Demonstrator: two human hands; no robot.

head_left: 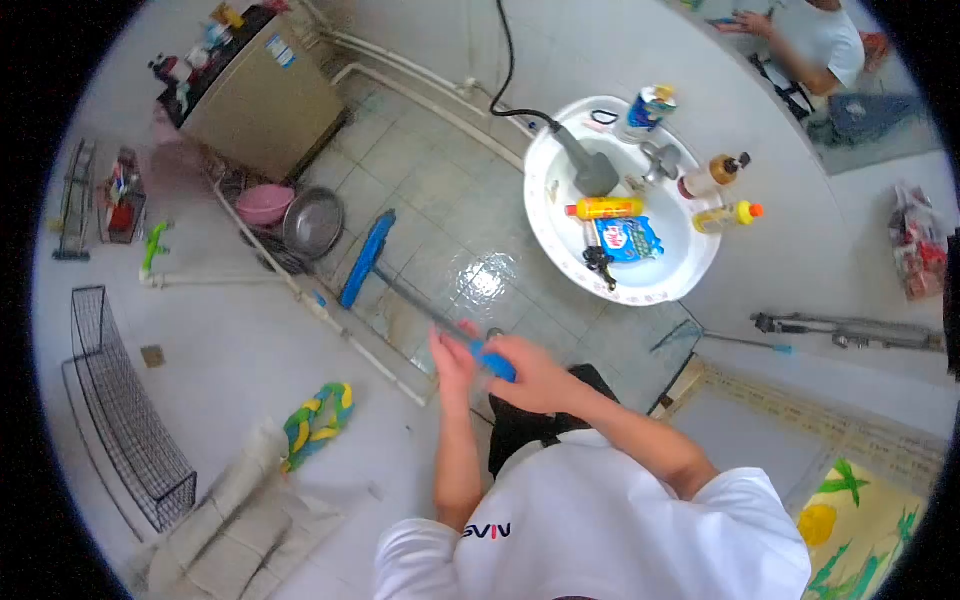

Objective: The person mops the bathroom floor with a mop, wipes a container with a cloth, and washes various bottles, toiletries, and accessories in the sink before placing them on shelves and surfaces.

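Observation:
A long-handled floor brush [366, 260] with a narrow blue head rests on the wet tiles; whether its edge is bristle or rubber is hard to tell. Its thin grey pole slants from the head back toward my body. My right hand [530, 376] is closed around the blue grip [499, 367] at the pole's near end. Lower along the pole, my left hand [455, 362] is loosely closed around it, its fingers partly blurred. Shiny wet tile [487, 283] lies just beyond my hands.
A white washbasin [540, 235] at right holds a grey shower head [596, 174], bottles and a blue packet [630, 240]. A washing machine [265, 100] stands at the back left, near a pink basin [265, 204] and a metal bowl [313, 222]. A white pipe [340, 342] runs along the left wall.

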